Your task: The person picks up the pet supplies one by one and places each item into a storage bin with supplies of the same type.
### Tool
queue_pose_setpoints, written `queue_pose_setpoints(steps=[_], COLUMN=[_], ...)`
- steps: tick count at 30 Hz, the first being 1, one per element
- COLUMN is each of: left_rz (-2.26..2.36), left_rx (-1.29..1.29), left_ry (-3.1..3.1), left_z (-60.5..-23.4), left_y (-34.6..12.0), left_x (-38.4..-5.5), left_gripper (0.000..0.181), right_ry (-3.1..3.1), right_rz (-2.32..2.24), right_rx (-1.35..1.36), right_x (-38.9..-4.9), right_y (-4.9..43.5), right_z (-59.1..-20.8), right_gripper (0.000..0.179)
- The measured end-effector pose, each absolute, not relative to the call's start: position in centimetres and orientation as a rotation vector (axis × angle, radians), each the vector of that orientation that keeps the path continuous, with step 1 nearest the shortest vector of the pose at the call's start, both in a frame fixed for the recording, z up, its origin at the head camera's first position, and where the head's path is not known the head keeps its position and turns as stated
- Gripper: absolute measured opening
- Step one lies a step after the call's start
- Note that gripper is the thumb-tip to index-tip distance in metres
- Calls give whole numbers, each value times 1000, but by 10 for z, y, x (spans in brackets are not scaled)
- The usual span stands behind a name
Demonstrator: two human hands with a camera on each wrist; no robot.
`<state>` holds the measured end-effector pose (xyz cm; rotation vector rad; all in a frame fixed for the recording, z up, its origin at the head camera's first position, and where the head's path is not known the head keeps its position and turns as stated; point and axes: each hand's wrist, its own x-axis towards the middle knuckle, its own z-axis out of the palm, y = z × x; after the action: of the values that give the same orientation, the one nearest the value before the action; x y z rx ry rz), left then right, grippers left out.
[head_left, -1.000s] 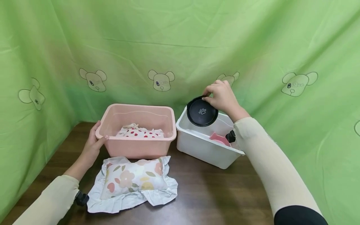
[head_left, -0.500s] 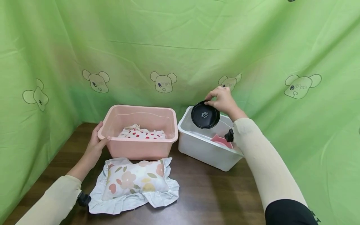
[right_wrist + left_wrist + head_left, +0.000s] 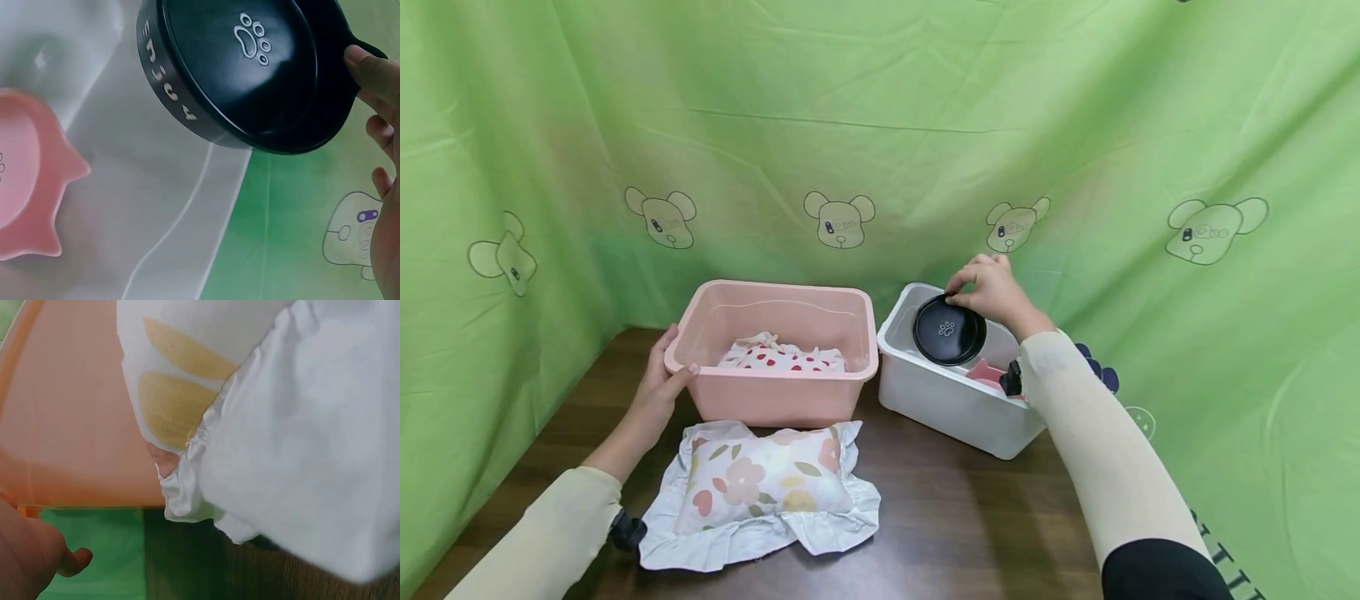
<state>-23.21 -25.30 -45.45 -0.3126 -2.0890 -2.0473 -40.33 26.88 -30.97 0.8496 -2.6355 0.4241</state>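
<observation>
My right hand pinches the rim of a black pet bowl with a white paw print inside. The bowl hangs tilted, partly within the white bin; lettering shows on its side in the right wrist view. Below it in that bin lies a pink pet bowl with pointed ears, partly hidden by my forearm in the head view. My left hand holds the front left corner of the pink bin, thumb on the front. Inside that bin is a white cloth item with red dots.
A floral pillow with a white ruffle lies on the brown wooden table before the pink bin. A green curtain with bear-like heads hangs behind and at both sides. The two bins stand close together.
My right hand has lowered the black bowl further down into the white bin. The left hand stays at the pink bin's corner. The head view has shifted slightly.
</observation>
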Motion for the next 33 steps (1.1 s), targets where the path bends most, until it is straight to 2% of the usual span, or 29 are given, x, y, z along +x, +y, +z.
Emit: queue_pose_setpoints(steps=[17,33], left_rz=[-2040,-2058], left_rx=[-301,-300], left_ry=[-2084,-2053], left_z=[-456,-459], left_y=[-255,-254], left_x=[-234,-234], left_gripper=[73,72], right_ry=[-2710,-2785], right_rz=[345,363], right_rx=[854,863], right_x=[-415,-425], right_y=[276,281], right_z=[-321,-358], right_gripper=[12,11])
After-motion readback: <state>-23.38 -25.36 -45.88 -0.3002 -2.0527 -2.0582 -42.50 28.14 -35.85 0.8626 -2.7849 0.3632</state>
